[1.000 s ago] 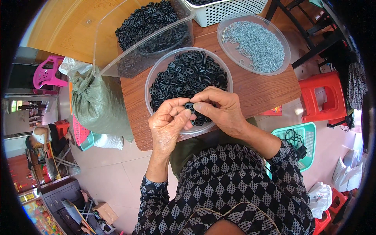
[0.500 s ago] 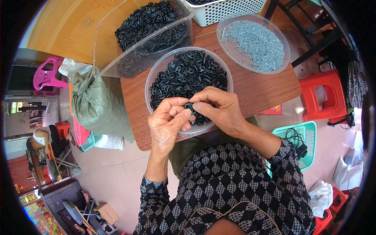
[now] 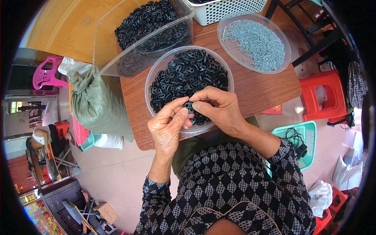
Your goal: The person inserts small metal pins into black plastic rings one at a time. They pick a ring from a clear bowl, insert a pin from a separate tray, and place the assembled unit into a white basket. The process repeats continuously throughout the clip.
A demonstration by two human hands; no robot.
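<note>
Above the near side of a round clear tub (image 3: 231, 74), my two hands meet at a small black oval piece with two holes (image 3: 189, 105). My left hand (image 3: 163, 127) pinches its left side with thumb and fingers. From the right, my right hand (image 3: 222, 111) grips the same piece between thumb and forefinger. Below them the tub is heaped with similar black two-holed pieces (image 3: 188, 74). Part of that heap is hidden by my hands. Whether anything else lies inside my curled fingers cannot be seen.
A shallow clear tray (image 3: 236, 59) of small silvery screws (image 3: 256, 45) rests on the brown wooden table (image 3: 270, 84). Behind stand a large clear bin (image 3: 137, 53) of black pieces and a white perforated basket (image 3: 231, 11). A green sack (image 3: 100, 103) is left, a red stool (image 3: 327, 94) right.
My left fingers and thumb have shifted slightly, and more of the black piece's face shows between my fingertips. Both hands stay in nearly the same place.
</note>
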